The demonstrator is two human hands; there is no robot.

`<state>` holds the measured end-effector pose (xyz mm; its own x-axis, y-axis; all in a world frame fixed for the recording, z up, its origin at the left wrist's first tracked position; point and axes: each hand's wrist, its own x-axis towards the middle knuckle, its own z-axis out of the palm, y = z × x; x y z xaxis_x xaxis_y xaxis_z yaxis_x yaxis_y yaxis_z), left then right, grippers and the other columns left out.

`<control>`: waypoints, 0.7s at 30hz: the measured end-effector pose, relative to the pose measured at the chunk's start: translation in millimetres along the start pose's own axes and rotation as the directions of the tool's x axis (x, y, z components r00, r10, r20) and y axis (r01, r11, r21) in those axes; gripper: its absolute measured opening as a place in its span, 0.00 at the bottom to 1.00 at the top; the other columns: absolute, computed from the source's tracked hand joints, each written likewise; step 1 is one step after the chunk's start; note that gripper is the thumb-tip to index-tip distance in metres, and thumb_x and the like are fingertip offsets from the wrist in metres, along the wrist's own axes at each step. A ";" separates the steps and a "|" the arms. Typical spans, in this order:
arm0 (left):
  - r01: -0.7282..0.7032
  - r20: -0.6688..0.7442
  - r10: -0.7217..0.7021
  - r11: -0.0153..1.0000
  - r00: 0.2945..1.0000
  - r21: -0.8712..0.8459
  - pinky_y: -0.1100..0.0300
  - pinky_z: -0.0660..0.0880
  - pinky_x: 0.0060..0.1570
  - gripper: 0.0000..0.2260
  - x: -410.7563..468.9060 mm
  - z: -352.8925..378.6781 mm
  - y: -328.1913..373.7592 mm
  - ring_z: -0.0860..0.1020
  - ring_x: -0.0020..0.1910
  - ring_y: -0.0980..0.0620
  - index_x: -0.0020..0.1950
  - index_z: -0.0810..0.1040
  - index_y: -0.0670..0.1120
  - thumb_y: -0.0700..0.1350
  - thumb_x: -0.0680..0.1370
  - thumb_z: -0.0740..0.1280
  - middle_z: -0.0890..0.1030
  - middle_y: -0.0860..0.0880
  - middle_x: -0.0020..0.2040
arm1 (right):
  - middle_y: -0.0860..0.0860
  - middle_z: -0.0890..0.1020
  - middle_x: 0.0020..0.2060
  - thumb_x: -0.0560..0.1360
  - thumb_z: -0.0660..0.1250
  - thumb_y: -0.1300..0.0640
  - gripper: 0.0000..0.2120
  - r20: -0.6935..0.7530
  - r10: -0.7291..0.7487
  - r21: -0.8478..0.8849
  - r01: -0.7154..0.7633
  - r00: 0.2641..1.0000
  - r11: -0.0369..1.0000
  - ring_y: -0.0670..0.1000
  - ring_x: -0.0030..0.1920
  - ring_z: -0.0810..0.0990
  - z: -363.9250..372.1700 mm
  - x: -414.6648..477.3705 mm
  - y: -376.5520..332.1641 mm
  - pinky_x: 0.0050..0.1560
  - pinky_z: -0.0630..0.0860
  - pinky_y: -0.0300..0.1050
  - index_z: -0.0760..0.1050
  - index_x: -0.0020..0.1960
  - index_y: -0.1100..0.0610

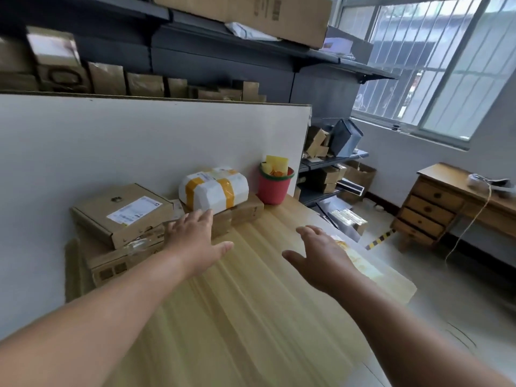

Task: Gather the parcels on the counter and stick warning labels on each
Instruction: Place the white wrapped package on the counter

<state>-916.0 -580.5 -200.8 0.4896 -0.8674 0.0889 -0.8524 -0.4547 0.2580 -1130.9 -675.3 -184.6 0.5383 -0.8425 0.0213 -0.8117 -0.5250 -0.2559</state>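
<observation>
Reaching, left hand and right hand both grip wide, empty | white plastic-wrapped parcel with yellow tape bands sitting atop brown cardboard boxes on pale wooden counter | likely light, soft, slippery wrap; clasping both ends.
</observation>
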 end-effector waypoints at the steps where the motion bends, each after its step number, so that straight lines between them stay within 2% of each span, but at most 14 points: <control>1: 0.036 0.000 -0.036 0.999 0.999 -0.016 0.46 0.53 0.73 0.40 9.7 3.7 0.0 0.54 0.76 0.44 0.78 0.50 0.48 0.67 0.74 0.60 0.55 0.46 0.78 | 0.51 0.63 0.74 0.76 0.63 0.40 0.32 0.008 -0.009 0.020 0.008 1.000 1.000 0.54 0.71 0.65 2.6 17.8 5.1 0.68 0.66 0.48 0.60 0.75 0.53; 8: 0.315 0.007 -0.321 0.925 0.947 -0.212 0.49 0.59 0.72 0.42 108.5 48.8 16.6 0.57 0.75 0.46 0.78 0.48 0.48 0.66 0.73 0.62 0.57 0.47 0.77 | 0.51 0.67 0.71 0.76 0.63 0.40 0.30 0.060 -0.147 0.102 0.141 0.987 0.985 0.53 0.68 0.68 32.4 179.6 49.8 0.64 0.70 0.49 0.63 0.73 0.52; 11: 0.430 0.013 -0.454 0.834 0.891 -0.345 0.53 0.61 0.69 0.40 165.2 70.0 29.5 0.60 0.74 0.46 0.78 0.50 0.48 0.62 0.74 0.64 0.58 0.47 0.76 | 0.50 0.70 0.69 0.76 0.64 0.43 0.28 0.073 -0.228 0.169 0.213 0.971 0.962 0.53 0.66 0.71 49.3 268.2 66.5 0.62 0.72 0.48 0.64 0.72 0.53; 14: 0.511 0.030 -0.563 0.725 0.826 -0.462 0.54 0.65 0.65 0.34 224.3 88.4 31.1 0.66 0.70 0.46 0.75 0.57 0.48 0.58 0.75 0.66 0.64 0.46 0.72 | 0.51 0.72 0.67 0.76 0.63 0.44 0.27 0.125 -0.261 0.249 0.224 0.957 0.942 0.53 0.64 0.72 65.4 347.7 73.1 0.57 0.71 0.47 0.65 0.71 0.53; 16: 0.527 0.017 -0.598 0.693 0.801 -0.491 0.52 0.69 0.63 0.31 255.3 96.2 23.2 0.70 0.65 0.46 0.70 0.63 0.48 0.60 0.72 0.68 0.70 0.46 0.68 | 0.51 0.76 0.58 0.74 0.61 0.42 0.22 0.138 -0.283 0.297 0.233 0.949 0.926 0.55 0.57 0.76 72.6 389.0 66.9 0.48 0.71 0.46 0.70 0.64 0.52; 17: 0.542 0.012 -0.618 0.679 0.786 -0.495 0.53 0.69 0.62 0.32 272.5 102.4 18.8 0.71 0.64 0.46 0.70 0.63 0.47 0.60 0.72 0.68 0.70 0.46 0.68 | 0.50 0.77 0.50 0.72 0.59 0.40 0.18 0.147 -0.298 0.300 0.245 0.943 0.922 0.55 0.50 0.77 81.7 414.2 63.5 0.43 0.71 0.46 0.72 0.56 0.50; 19: 0.576 0.001 -0.661 0.653 0.750 -0.492 0.55 0.69 0.59 0.34 300.6 110.1 11.2 0.70 0.66 0.46 0.73 0.60 0.47 0.60 0.73 0.67 0.69 0.46 0.68 | 0.48 0.73 0.38 0.69 0.56 0.39 0.13 0.160 -0.322 0.300 0.265 0.933 0.917 0.53 0.37 0.73 98.3 454.0 56.0 0.33 0.68 0.45 0.67 0.40 0.50; 21: 0.604 -0.011 -0.698 0.627 0.716 -0.491 0.54 0.70 0.60 0.37 327.5 123.1 -0.7 0.70 0.66 0.46 0.75 0.58 0.47 0.61 0.73 0.67 0.69 0.47 0.69 | 0.48 0.72 0.37 0.73 0.59 0.42 0.14 0.177 -0.314 0.323 0.247 0.933 0.914 0.50 0.33 0.70 118.9 489.9 45.6 0.30 0.64 0.44 0.66 0.40 0.52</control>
<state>-777.6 -889.1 -290.3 0.9476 -0.3014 -0.1056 -0.1491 -0.7099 0.6884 -877.3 -1097.6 -300.8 0.7971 -0.5997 -0.0706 -0.5360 -0.6487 -0.5403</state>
